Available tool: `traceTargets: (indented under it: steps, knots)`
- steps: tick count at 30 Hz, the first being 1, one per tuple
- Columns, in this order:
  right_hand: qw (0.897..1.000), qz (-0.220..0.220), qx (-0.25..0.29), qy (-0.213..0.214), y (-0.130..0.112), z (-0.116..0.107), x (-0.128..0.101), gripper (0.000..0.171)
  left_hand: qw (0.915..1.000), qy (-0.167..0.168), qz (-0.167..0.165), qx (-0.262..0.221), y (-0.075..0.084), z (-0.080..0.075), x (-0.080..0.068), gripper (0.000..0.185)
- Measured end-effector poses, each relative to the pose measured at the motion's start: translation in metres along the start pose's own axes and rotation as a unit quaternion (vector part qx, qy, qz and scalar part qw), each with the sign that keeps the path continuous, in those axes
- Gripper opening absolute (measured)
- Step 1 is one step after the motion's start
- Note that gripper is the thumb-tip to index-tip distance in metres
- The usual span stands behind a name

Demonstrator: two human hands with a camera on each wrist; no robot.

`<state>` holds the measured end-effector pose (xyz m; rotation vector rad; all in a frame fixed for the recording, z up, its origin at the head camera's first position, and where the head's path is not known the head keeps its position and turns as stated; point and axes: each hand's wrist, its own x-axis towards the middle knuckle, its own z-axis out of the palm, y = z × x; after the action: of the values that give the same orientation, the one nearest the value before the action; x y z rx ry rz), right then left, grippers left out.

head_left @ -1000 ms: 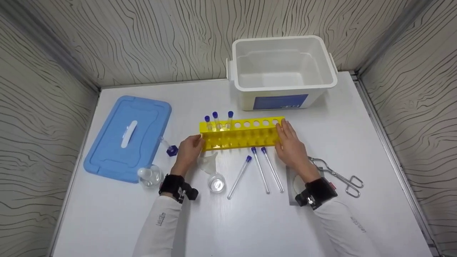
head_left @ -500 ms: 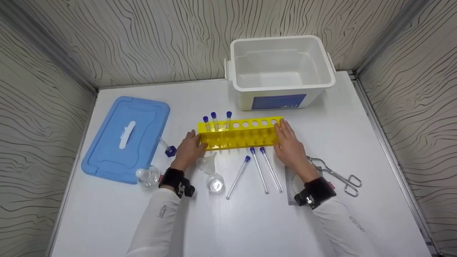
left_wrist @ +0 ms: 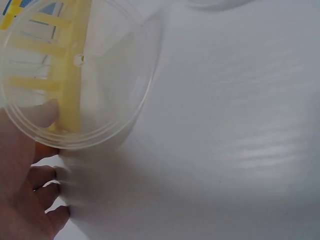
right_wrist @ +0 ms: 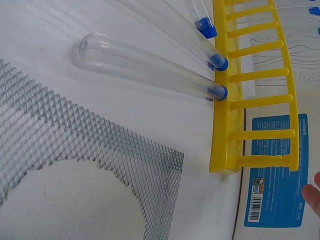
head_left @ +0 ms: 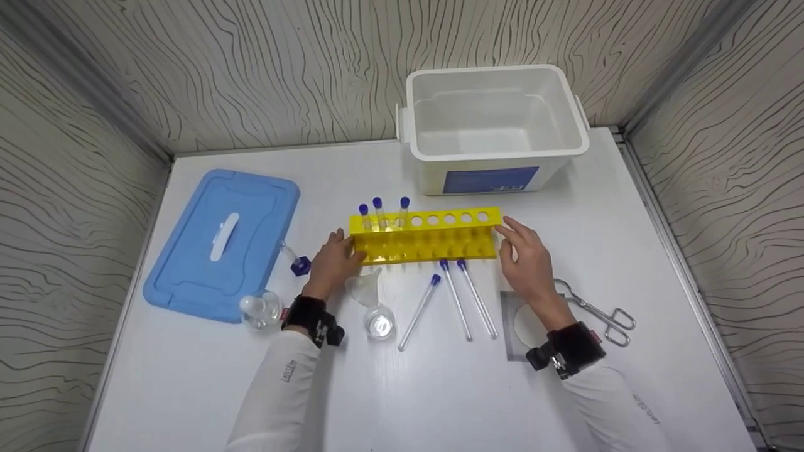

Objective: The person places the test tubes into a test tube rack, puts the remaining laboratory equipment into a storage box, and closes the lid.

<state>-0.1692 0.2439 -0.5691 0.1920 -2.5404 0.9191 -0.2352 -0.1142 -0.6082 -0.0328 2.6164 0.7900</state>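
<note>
A yellow test tube rack [head_left: 427, 242] stands mid-table, with three blue-capped test tubes [head_left: 378, 210] in its left holes. My left hand [head_left: 331, 263] is at the rack's left end; its thumb touches the rack and its fingers lie loosely beside it. Just off the right end is my right hand [head_left: 526, 260], fingers loosely bent and holding nothing; in the right wrist view its fingertips [right_wrist: 312, 195] are apart from the rack. Three more capped test tubes [head_left: 419, 312] lie in front of the rack. A clear funnel [left_wrist: 110, 75] sits close to my left hand.
A small glass beaker [head_left: 379, 323], wire gauze [head_left: 516, 314] and metal tongs [head_left: 597, 311] lie nearer me. At left are a blue lid [head_left: 188, 251], a blue-based measuring cylinder [head_left: 300, 265] and a glass alcohol lamp [head_left: 260, 311]. A white bin [head_left: 496, 154] stands at the back.
My right hand has come off the rack's right end and shifted right. Earlier, my left fingers straightened beside the left end. The rack has stayed about where it was.
</note>
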Motion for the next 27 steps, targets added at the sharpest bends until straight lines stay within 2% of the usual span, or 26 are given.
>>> traceTargets:
  steps: [2, 4, 7, 12, 15, 20, 27]
  knots:
    - [0.999, -0.038, -0.023, 0.009, -0.003, 0.002, -0.005, 0.026, 1.0, 0.002, -0.001, -0.002, 0.0, -0.001, -0.001, 0.064]
    - [0.996, -0.07, -0.048, 0.0, -0.006, 0.005, -0.011, 0.022, 1.0, 0.0, -0.004, -0.004, 0.0, -0.001, -0.001, 0.064]
    - [0.992, -0.08, -0.084, -0.051, -0.009, 0.012, -0.021, 0.02, 1.0, -0.002, -0.004, -0.005, 0.0, -0.002, -0.001, 0.064]
    - [0.977, -0.003, -0.124, -0.172, -0.016, 0.024, -0.031, 0.029, 1.0, 0.004, 0.004, -0.003, 0.0, -0.001, -0.002, 0.064]
    - [0.965, 0.041, -0.138, -0.218, -0.02, 0.03, -0.03, 0.032, 1.0, 0.006, 0.007, -0.002, 0.001, -0.001, -0.001, 0.063]
    - [0.953, 0.083, -0.152, -0.248, -0.024, 0.04, -0.027, 0.026, 0.9999, 0.004, 0.005, -0.008, 0.001, 0.001, 0.001, 0.063]
    - [0.947, 0.116, -0.167, -0.25, -0.024, 0.051, -0.025, 0.024, 0.9999, 0.002, 0.004, -0.01, -0.001, 0.001, 0.001, 0.063]
